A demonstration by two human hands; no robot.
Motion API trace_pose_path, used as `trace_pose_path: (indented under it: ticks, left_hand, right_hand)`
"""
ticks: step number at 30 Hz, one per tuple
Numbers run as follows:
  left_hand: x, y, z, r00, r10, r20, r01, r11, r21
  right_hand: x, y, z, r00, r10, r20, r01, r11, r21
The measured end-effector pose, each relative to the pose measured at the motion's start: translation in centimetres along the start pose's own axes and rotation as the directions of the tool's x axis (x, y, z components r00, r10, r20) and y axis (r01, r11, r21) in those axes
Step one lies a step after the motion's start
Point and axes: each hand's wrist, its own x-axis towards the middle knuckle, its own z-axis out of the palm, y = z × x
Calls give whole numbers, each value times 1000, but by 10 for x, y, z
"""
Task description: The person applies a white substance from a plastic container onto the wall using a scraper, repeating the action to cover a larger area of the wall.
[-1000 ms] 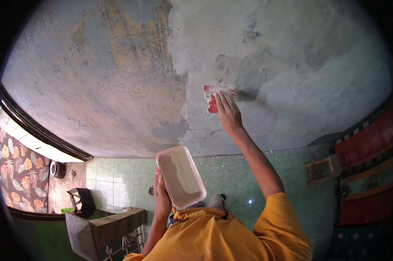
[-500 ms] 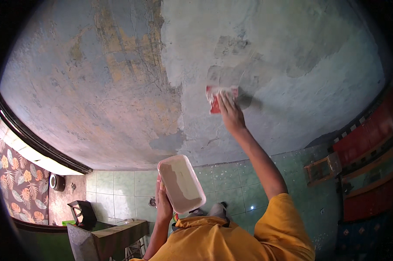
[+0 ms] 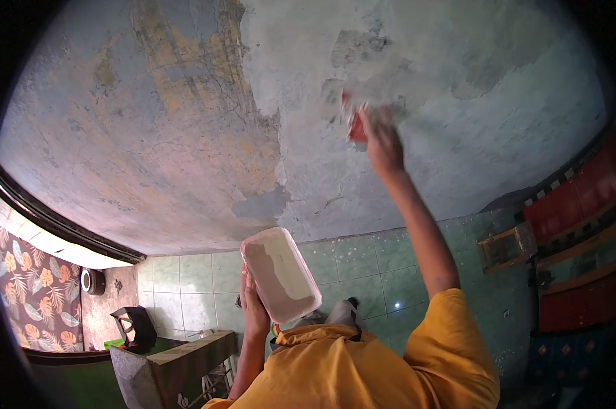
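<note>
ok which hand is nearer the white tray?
Left. The left hand holds the white tray from beneath; the right hand is up at the ceiling, pressing a red tool.

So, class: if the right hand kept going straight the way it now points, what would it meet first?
The right hand points up at the wall and holds a red tool there. The tool looks pressed into the grey plaster patch, so that patch comes first, though the blur hides the exact contact.
</note>
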Motion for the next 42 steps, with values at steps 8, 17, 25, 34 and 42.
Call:
trace_pose_path:
  ticks: [8,17,25,34,42]
  left_hand:
    - [4,-11,-21,998,53,14,-54,998,28]
    - [2,-8,-16,996,85,-30,-86,996,-36]
    - [-2,-4,-36,997,62,-40,-66,992,-108]
    - [-3,-10,-32,992,121,-34,-125,986,-114]
    - [-4,-7,-34,996,82,-23,-84,990,-115]
  right_hand:
    - [57,-30,-36,998,34,-51,-23,979,204]
    - [16,-50,35,975,-131,178,142,988,-53]
    - [96,-50,-34,990,-126,-70,130,990,51]
    - [17,-50,1,987,-93,129,88,995,41]
    - [133,-70,-44,992,-92,-89,101,989,104]
